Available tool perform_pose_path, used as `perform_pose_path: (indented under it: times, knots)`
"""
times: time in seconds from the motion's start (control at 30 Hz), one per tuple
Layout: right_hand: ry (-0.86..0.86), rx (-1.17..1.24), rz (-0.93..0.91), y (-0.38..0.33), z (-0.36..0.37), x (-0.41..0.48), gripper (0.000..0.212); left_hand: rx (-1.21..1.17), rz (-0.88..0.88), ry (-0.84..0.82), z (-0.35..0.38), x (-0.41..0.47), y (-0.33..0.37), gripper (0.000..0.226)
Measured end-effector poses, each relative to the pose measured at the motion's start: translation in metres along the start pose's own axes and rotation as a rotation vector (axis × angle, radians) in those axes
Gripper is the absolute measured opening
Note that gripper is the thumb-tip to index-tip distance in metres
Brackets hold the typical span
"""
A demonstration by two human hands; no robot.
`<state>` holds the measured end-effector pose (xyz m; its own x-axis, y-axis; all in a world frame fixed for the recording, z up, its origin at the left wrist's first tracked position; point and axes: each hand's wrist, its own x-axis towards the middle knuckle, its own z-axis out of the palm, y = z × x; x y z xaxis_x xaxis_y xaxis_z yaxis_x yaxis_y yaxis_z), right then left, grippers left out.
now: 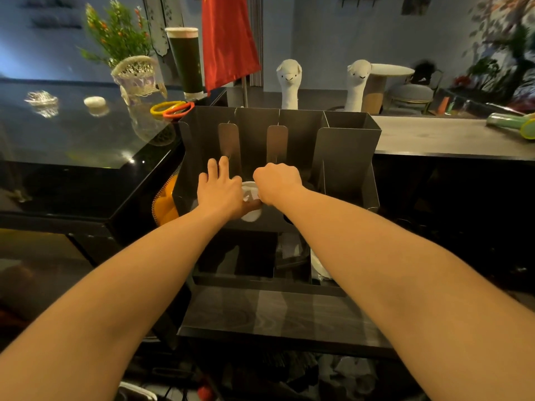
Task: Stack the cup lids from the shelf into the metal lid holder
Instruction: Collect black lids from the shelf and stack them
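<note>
L table [72,134], 9 o'clock of metal lid holder [347,157]: glossy black, corner edge just beside the holder's L wall. Coloured rings [170,109] near its rim at 11 o'clock. Judged little swing room that side.

Left hand [220,191]: grip apart, fingers straight and spread, palm laid over L side of cup lids [251,199].

The cup lids: white, low at the holder's front, between both hands; which compartment, cannot tell. Judged thin plastic: v. light, flexible, slick, rims crush if squeezed. Take by outer rim from both sides, light pressure, kept level.

Right hand [278,180]: grip curled, knuckles up, clamped on lids' R edge at 3 o'clock; fingertips hidden.

Holder interior: thin upright sheet-metal dividers at 12 o'clock, narrow slots; wrists may catch. Open room straight up and back toward 6 o'clock. R table [434,140] at 2 o'clock, well apart.
</note>
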<state>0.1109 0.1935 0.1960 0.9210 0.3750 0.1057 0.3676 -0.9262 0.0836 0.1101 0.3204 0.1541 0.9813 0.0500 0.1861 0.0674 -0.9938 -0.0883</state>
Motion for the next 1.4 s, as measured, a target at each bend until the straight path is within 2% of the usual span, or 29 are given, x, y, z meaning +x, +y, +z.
perform_pose_path:
  times: [0.13,0.33,0.57,0.7,0.77,0.9,0.97,1.17,1.4]
  knots:
    - [0.025,0.0,0.011,0.0,0.0,0.003,0.025,0.001,0.053,-0.05,0.0,-0.002,-0.007,0.074]
    - [0.041,0.008,0.036,0.0,0.006,0.007,0.021,-0.019,0.081,-0.055,0.001,-0.001,-0.014,0.043]
    - [0.026,0.014,0.055,-0.003,0.008,0.008,0.029,-0.003,0.07,-0.089,0.001,-0.001,-0.013,0.043]
    - [0.145,-0.002,0.04,-0.002,0.013,0.003,0.035,-0.105,0.05,-0.193,-0.011,0.002,-0.014,0.044]
    - [0.218,0.072,0.04,-0.001,0.016,-0.001,0.035,-0.189,0.04,-0.122,-0.015,0.0,-0.016,0.045]
    - [0.317,0.194,0.039,-0.001,0.017,-0.015,0.036,-0.387,0.124,0.225,-0.013,-0.017,-0.024,0.03]
    - [0.347,0.21,0.037,-0.002,0.015,-0.023,0.036,-0.505,0.168,0.289,-0.01,-0.027,-0.028,0.021]
    - [0.335,0.261,0.02,-0.007,0.025,-0.068,0.031,-0.715,0.173,0.178,0.003,-0.068,-0.022,0.012]
    - [0.163,0.308,0.107,0.003,0.073,-0.138,0.027,-0.859,0.159,-0.084,0.026,-0.112,0.015,0.014]
